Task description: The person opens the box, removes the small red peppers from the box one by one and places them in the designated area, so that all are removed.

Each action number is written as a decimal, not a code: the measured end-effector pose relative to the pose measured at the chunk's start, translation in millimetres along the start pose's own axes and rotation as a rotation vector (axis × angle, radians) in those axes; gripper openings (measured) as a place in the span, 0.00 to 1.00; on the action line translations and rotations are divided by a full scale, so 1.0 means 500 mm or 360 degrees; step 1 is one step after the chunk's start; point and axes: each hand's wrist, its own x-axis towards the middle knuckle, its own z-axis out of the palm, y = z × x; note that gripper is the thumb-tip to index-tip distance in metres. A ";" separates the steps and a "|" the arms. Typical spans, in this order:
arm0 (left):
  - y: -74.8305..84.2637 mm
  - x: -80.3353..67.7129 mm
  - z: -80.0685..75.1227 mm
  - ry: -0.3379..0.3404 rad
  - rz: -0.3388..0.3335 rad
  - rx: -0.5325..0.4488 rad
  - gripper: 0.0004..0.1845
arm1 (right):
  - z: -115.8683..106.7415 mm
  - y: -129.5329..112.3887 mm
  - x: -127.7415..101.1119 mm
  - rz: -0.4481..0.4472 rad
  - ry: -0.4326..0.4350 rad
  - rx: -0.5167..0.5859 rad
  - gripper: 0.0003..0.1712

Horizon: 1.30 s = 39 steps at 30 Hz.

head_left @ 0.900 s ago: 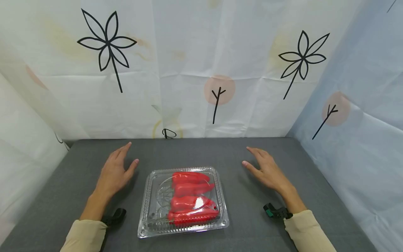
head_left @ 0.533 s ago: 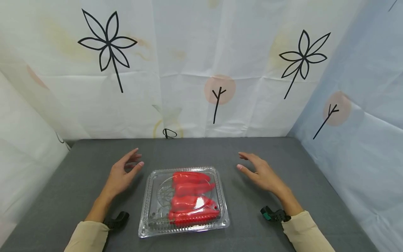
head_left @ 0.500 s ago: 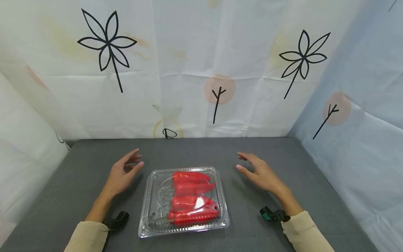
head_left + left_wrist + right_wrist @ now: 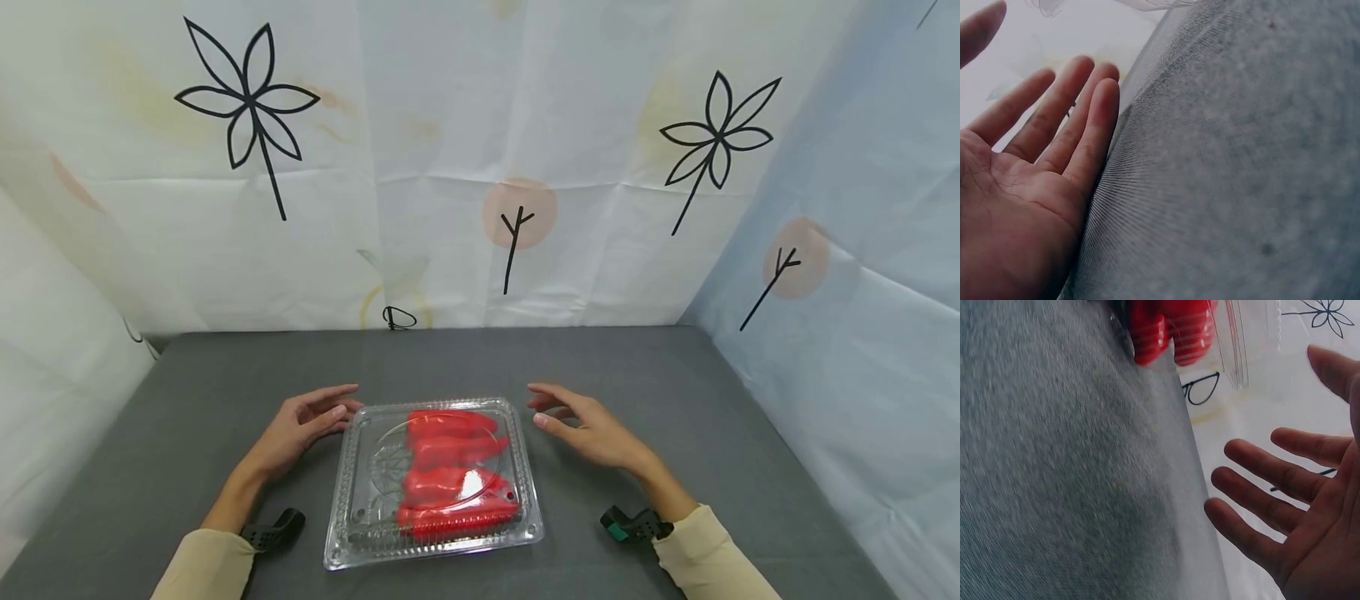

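Pale cloth (image 4: 442, 125) printed with black plant drawings (image 4: 250, 102) hangs behind and at both sides, perhaps to shut off whatever lies beyond the grey tabletop (image 4: 630, 367). Near the middle of that surface, between the two hands, sits a clear plastic container (image 4: 346, 492), lying flat and turned slightly askew, within easy reach of both. Inside, four glossy red pieces (image 4: 454, 452) lie side by side in a stack of rows toward the container's right; its lid looks closed, which would keep them from sliding out. Holding nothing, the left hand (image 4: 296, 429) has its fingers extended and thumb apart, the fingertips right at the far left corner; whether they touch the plastic cannot be told. Across from it, the right hand (image 4: 596, 437) is likewise spread and bare, a gap parting it from the far right corner. Palms facing inward, the pair seem set to frame the container from opposite sides, which should give a wide, flat shell balanced support.
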 end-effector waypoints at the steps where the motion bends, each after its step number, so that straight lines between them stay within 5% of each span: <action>1: -0.002 -0.001 -0.002 -0.0019 0.0000 -0.0025 0.23 | 0.002 -0.001 0.001 0.0004 -0.0023 0.0024 0.30; 10: 0.001 -0.009 -0.007 -0.0070 -0.0055 0.0020 0.22 | 0.019 0.001 0.007 0.0031 -0.0209 0.0187 0.32; 21: 0.007 -0.010 -0.007 -0.0227 -0.0032 -0.0001 0.22 | 0.028 -0.006 0.004 0.0066 -0.0288 0.0175 0.39; 39: 0.003 -0.009 -0.005 -0.0113 -0.0160 0.0141 0.20 | 0.038 -0.007 0.005 0.0085 -0.0240 0.0079 0.39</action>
